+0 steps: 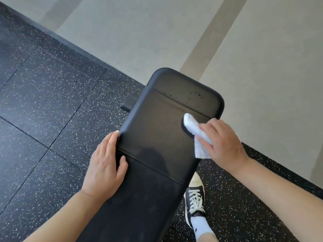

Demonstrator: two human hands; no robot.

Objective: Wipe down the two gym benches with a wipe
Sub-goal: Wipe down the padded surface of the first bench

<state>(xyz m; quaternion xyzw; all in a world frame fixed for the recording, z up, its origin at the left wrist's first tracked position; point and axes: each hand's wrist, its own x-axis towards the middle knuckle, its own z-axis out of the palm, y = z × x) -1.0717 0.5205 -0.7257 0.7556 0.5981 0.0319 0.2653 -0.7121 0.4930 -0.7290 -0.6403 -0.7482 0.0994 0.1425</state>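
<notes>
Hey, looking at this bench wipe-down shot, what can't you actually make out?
All in the head view:
1. Second bench: out of frame.
2. Near end of the black bench: cut off by the bottom edge.
3. Bench frame: hidden under the pad, except one foot.
4. Specks at the far end: too small to identify.
5. Part of the wipe: covered by the right hand.

Black padded bench standing on speckled rubber floor tiles, with a white wipe and scattered droplets on its pad.
</notes>
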